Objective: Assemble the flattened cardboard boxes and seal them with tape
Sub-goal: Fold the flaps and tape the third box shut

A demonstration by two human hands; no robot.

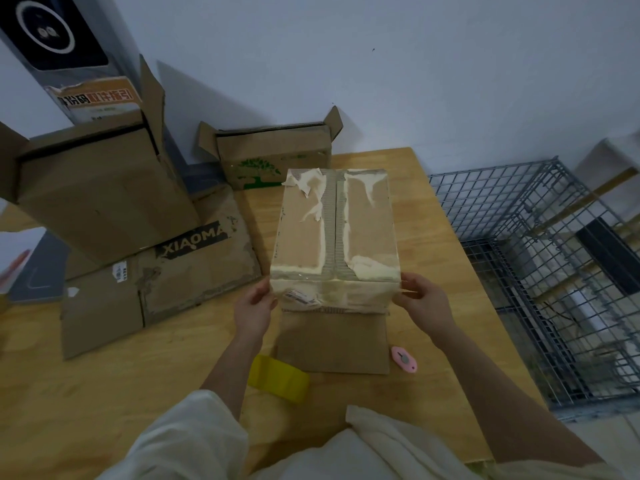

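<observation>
While it stands on the wooden table (pixel 104 393), the assembled box (pixel 334 233) is grasped at its near corners by the left hand (pixel 254 306) and right hand (pixel 420 299); light, stiff, probably empty. Tape roll (pixel 278 377) and pink cutter (pixel 404 359) lie just nearer.

Box (pixel 335 233) sitting mid-desk (pixel 104 393), left hand (pixel 254 308) and right hand (pixel 420 299) flanking its near corners. Flat cardboard (pixel 332 344) lying under its near edge. Tape roll (pixel 278 377) lying near-left, cutter (pixel 404 358) near-right. Stacked boxes (pixel 104 202) sitting left; wire cage (pixel 540 271) standing right of desk.
</observation>
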